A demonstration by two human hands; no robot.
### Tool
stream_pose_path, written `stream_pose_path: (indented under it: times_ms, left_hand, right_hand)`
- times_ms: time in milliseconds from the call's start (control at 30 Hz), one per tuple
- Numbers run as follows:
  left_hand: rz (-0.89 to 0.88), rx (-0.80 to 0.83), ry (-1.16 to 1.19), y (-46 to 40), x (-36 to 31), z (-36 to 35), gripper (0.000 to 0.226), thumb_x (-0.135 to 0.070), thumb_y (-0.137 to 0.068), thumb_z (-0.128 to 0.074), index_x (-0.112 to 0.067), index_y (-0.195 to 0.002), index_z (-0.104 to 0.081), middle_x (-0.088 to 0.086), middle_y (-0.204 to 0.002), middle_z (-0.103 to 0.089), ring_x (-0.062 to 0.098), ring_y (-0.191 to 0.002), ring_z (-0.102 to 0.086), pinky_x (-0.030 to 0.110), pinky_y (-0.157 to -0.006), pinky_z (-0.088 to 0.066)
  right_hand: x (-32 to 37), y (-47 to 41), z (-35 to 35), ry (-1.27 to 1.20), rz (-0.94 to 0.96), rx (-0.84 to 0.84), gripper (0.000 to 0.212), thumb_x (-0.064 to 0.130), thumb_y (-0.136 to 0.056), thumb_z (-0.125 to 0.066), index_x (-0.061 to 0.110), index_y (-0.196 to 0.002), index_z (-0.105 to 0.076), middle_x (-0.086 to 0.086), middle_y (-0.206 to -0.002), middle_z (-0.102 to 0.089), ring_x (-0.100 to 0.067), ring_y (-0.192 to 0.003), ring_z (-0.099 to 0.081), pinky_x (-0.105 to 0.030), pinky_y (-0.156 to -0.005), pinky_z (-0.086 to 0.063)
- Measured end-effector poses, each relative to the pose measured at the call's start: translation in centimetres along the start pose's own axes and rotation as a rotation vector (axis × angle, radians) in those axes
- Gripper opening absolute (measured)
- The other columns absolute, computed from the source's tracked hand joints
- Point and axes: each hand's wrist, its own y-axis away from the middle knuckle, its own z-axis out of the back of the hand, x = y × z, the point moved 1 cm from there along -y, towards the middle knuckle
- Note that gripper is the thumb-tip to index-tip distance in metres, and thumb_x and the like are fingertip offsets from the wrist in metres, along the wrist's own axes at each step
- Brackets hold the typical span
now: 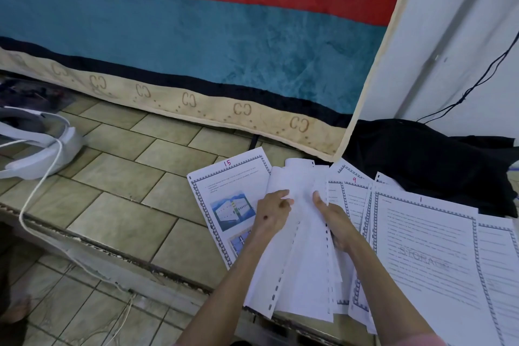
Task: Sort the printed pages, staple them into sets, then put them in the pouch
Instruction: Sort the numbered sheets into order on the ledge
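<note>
fingers of left hand (271, 212) and right hand (335, 219) curl, gripping fanned page stack (297, 247).

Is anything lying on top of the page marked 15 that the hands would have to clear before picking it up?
Yes. The fanned bundle of white blank-side sheets, gripped by the left hand and right hand, overlaps the right side of the bordered printed page numbered 15. Its left and top parts lie bare on the tiled ledge.
</note>
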Motion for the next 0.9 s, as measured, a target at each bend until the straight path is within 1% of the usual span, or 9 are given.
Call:
stream_pose_path:
  times_ms: [67,200,267,367,433,533,633,733,900]
  left_hand:
    - [-0.012,0.018,-0.042,-0.4,0.3,0.0,0.040,-0.003,-0.091,-0.043,-0.011,-0.129,-0.051,0.011,-0.118,-0.065,0.023,-0.099,-0.062,0.035,-0.092,-0.051]
    - [-0.087,-0.196,0.063,0.2,-0.6,1.3,0.024,0.002,-0.092,-0.045,-0.012,-0.100,-0.062,0.010,-0.097,-0.064,0.021,-0.077,-0.056,0.019,-0.061,-0.050]
    - [-0.040,-0.460,-0.140,-0.1,0.2,3.3,0.022,-0.010,-0.092,-0.051,-0.017,-0.110,-0.061,0.009,-0.120,-0.059,0.025,-0.106,-0.053,0.030,-0.085,-0.050]
    - [0.206,-0.672,-0.226,-0.9,2.2,6.7,0.056,-0.022,-0.091,-0.057,-0.014,-0.141,-0.031,0.018,-0.153,-0.015,0.038,-0.139,-0.016,0.050,-0.112,-0.024]
    - [0.250,-0.729,-0.089,-1.5,2.8,8.5,0.069,-0.019,-0.088,-0.061,-0.008,-0.144,-0.022,0.022,-0.148,-0.027,0.040,-0.135,-0.026,0.051,-0.110,-0.027]
    - [0.202,-0.776,0.049,-1.9,2.9,9.9,0.057,-0.017,-0.083,-0.067,-0.007,-0.132,-0.038,0.017,-0.125,-0.058,0.035,-0.115,-0.053,0.045,-0.097,-0.045]
    - [0.248,-0.726,-0.182,-1.9,2.5,9.5,0.043,-0.027,-0.085,-0.066,-0.017,-0.124,-0.054,0.016,-0.133,-0.045,0.035,-0.122,-0.039,0.042,-0.098,-0.037]
    - [0.302,-0.736,-0.250,-1.9,2.3,8.9,0.054,-0.025,-0.083,-0.068,-0.020,-0.132,-0.045,0.017,-0.150,-0.018,0.038,-0.134,-0.022,0.046,-0.109,-0.022]
    - [0.229,-0.845,-0.002,-1.9,2.6,10.3,0.045,-0.016,-0.085,-0.064,-0.008,-0.125,-0.045,0.020,-0.122,-0.059,0.038,-0.110,-0.054,0.045,-0.093,-0.046]
  right_hand:
    - [-0.3,-0.2,-0.2,0.018,0.030,-0.055,0.032,0.036,-0.085,-0.067,0.009,-0.102,-0.069,-0.003,-0.086,-0.075,-0.020,-0.079,-0.072,-0.036,-0.075,-0.058]
    - [-0.5,-0.4,-0.2,0.041,-0.026,-0.133,0.055,0.035,-0.076,-0.074,0.005,-0.120,-0.059,-0.008,-0.110,-0.069,-0.027,-0.098,-0.066,-0.045,-0.091,-0.053]
    - [-0.3,-0.1,-0.2,0.049,-0.055,-0.140,0.064,0.038,-0.075,-0.073,0.003,-0.125,-0.052,-0.009,-0.118,-0.064,-0.028,-0.104,-0.063,-0.047,-0.094,-0.050]
    - [-0.1,0.1,-0.4,0.059,-0.083,-0.177,0.060,0.031,-0.083,-0.068,0.003,-0.130,-0.043,-0.009,-0.118,-0.059,-0.028,-0.103,-0.060,-0.043,-0.094,-0.050]
    - [-0.1,0.1,-0.4,0.022,-0.094,-0.167,0.071,0.034,-0.079,-0.069,0.002,-0.135,-0.039,-0.011,-0.124,-0.058,-0.029,-0.106,-0.060,-0.044,-0.094,-0.050]
    - [-0.5,-0.4,0.0,0.013,-0.094,-0.159,0.085,0.043,-0.068,-0.073,0.004,-0.136,-0.040,-0.012,-0.129,-0.056,-0.031,-0.109,-0.059,-0.047,-0.096,-0.049]
    - [-0.2,0.1,-0.3,0.019,-0.090,-0.166,0.063,0.032,-0.081,-0.069,0.002,-0.130,-0.045,-0.013,-0.124,-0.059,-0.031,-0.107,-0.061,-0.045,-0.094,-0.050]
    - [-0.2,0.1,-0.4,0.008,-0.072,-0.161,0.037,0.025,-0.086,-0.065,0.003,-0.113,-0.054,-0.013,-0.111,-0.065,-0.031,-0.100,-0.063,-0.043,-0.091,-0.051]
    - [-0.1,0.4,-0.5,-0.020,-0.058,-0.131,0.032,0.022,-0.086,-0.065,0.002,-0.111,-0.059,-0.011,-0.102,-0.068,-0.027,-0.091,-0.066,-0.040,-0.086,-0.053]
